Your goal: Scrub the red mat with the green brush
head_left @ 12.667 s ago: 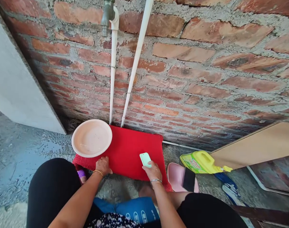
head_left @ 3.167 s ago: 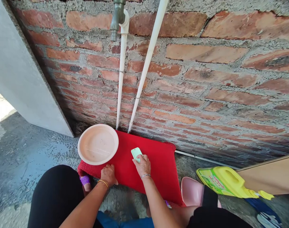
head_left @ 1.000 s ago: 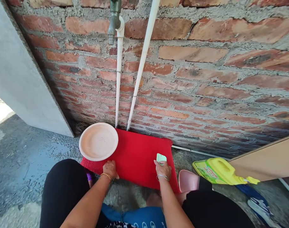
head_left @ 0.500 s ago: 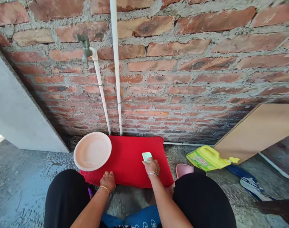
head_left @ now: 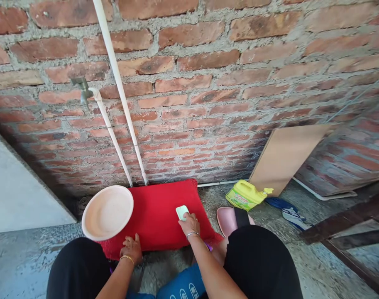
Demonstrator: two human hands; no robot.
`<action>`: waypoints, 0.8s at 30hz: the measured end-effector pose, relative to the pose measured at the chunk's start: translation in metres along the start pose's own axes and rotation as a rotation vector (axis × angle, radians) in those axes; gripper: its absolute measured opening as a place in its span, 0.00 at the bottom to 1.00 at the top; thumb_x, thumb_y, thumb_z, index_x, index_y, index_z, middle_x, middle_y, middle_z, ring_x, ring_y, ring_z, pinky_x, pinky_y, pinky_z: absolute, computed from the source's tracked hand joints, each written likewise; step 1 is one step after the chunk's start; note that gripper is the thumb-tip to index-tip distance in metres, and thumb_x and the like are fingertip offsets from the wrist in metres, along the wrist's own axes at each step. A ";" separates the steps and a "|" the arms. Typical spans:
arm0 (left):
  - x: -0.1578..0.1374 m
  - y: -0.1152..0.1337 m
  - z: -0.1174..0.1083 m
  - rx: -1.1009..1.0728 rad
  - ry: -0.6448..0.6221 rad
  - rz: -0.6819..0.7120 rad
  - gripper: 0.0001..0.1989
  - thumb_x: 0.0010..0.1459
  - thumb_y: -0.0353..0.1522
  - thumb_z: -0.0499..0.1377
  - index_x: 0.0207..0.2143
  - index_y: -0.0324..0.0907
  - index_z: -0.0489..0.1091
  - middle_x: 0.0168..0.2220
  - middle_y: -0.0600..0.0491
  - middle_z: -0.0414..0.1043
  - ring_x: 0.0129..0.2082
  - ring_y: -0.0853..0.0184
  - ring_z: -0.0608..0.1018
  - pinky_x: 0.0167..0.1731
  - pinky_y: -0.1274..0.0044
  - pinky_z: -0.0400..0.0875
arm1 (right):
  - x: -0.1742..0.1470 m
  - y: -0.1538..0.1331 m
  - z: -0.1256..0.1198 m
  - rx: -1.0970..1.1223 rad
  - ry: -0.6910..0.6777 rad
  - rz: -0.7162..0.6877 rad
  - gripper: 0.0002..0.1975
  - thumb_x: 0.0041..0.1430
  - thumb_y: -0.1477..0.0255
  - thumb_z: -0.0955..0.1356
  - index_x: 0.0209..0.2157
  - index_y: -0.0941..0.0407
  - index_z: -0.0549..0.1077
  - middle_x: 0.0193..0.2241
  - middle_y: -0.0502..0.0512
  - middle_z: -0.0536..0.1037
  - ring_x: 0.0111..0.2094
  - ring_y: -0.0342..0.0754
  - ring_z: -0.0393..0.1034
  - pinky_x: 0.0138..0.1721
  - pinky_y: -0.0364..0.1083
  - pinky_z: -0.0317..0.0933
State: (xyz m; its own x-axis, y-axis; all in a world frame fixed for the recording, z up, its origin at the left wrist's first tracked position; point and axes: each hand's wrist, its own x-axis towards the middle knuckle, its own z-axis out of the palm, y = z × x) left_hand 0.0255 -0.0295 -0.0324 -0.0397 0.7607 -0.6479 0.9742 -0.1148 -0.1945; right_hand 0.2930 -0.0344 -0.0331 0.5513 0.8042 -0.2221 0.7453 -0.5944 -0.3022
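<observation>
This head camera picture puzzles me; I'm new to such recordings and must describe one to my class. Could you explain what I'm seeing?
Gladly. There is no machine here: you see someone's own bare left hand and right hand. A single camera, worn on that person's head, takes the pictures, looking forward and down.

In front lies a red cloth, with a wide, pale basin at its left end. The right hand's fingers hold a small pale green block on the cloth; exactly what it is, I can't tell. The left hand is at the cloth's near edge; whether it grips it is unclear. Beyond rises a brick wall with a tap, and to the right of the cloth is a yellow jug.
</observation>
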 end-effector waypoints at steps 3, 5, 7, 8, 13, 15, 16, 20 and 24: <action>-0.004 0.000 -0.002 0.078 0.014 0.054 0.50 0.41 0.32 0.62 0.65 0.39 0.43 0.61 0.25 0.48 0.58 0.43 0.63 0.45 0.56 0.66 | 0.005 0.034 -0.022 -0.004 0.067 0.180 0.11 0.54 0.64 0.65 0.37 0.54 0.72 0.34 0.57 0.70 0.33 0.49 0.68 0.34 0.47 0.59; -0.005 0.002 -0.002 0.131 0.035 0.087 0.52 0.38 0.32 0.63 0.65 0.34 0.43 0.60 0.22 0.51 0.56 0.41 0.65 0.47 0.55 0.64 | 0.005 0.045 -0.031 0.009 0.080 0.212 0.12 0.56 0.63 0.63 0.37 0.55 0.72 0.32 0.56 0.69 0.31 0.47 0.67 0.34 0.47 0.60; -0.005 0.005 -0.002 0.184 0.032 0.089 0.53 0.37 0.33 0.63 0.64 0.31 0.43 0.59 0.20 0.52 0.54 0.39 0.67 0.47 0.53 0.63 | 0.001 0.040 -0.032 0.020 0.072 0.152 0.13 0.56 0.63 0.63 0.38 0.55 0.72 0.34 0.56 0.69 0.33 0.47 0.67 0.36 0.46 0.60; -0.005 0.007 -0.001 0.207 0.030 0.089 0.54 0.35 0.34 0.64 0.64 0.30 0.43 0.58 0.19 0.52 0.54 0.37 0.67 0.47 0.52 0.62 | -0.002 0.032 -0.029 0.030 0.055 0.100 0.13 0.54 0.62 0.65 0.39 0.54 0.72 0.35 0.56 0.69 0.35 0.47 0.67 0.37 0.46 0.59; -0.001 0.014 0.000 0.276 0.012 0.076 0.59 0.32 0.37 0.65 0.64 0.29 0.42 0.58 0.19 0.52 0.53 0.37 0.67 0.47 0.52 0.62 | -0.019 -0.004 -0.009 0.054 -0.115 -0.152 0.12 0.46 0.66 0.70 0.35 0.51 0.74 0.40 0.53 0.69 0.38 0.47 0.68 0.39 0.43 0.58; 0.001 0.014 0.001 0.273 0.008 0.073 0.58 0.32 0.37 0.65 0.64 0.28 0.42 0.58 0.19 0.52 0.54 0.37 0.67 0.48 0.52 0.62 | -0.020 0.000 -0.011 0.040 -0.131 -0.130 0.12 0.46 0.67 0.70 0.36 0.52 0.74 0.41 0.54 0.69 0.39 0.48 0.68 0.38 0.44 0.58; 0.001 0.014 0.001 0.262 0.007 0.071 0.58 0.32 0.37 0.65 0.64 0.28 0.42 0.58 0.19 0.52 0.54 0.37 0.67 0.48 0.52 0.62 | -0.018 0.007 -0.014 0.027 -0.117 -0.094 0.12 0.47 0.67 0.69 0.37 0.52 0.74 0.41 0.55 0.69 0.39 0.49 0.68 0.39 0.44 0.58; 0.002 0.016 0.002 0.208 0.029 0.039 0.56 0.33 0.35 0.64 0.64 0.29 0.44 0.58 0.19 0.52 0.54 0.34 0.66 0.43 0.51 0.65 | -0.008 0.039 -0.036 0.016 -0.012 0.145 0.13 0.52 0.64 0.66 0.39 0.53 0.73 0.39 0.57 0.70 0.36 0.48 0.68 0.38 0.45 0.59; -0.001 0.021 0.000 0.183 0.042 0.023 0.54 0.35 0.36 0.64 0.64 0.30 0.46 0.58 0.19 0.53 0.53 0.33 0.66 0.38 0.50 0.68 | -0.009 0.042 -0.037 0.107 0.036 0.155 0.14 0.52 0.61 0.66 0.38 0.53 0.72 0.37 0.55 0.69 0.33 0.46 0.68 0.35 0.43 0.59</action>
State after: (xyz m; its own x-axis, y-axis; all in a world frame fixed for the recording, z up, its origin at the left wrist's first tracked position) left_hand 0.0465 -0.0325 -0.0357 -0.0050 0.7822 -0.6229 0.9180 -0.2434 -0.3130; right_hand 0.3329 -0.0667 -0.0094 0.6706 0.7015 -0.2412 0.6072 -0.7059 -0.3647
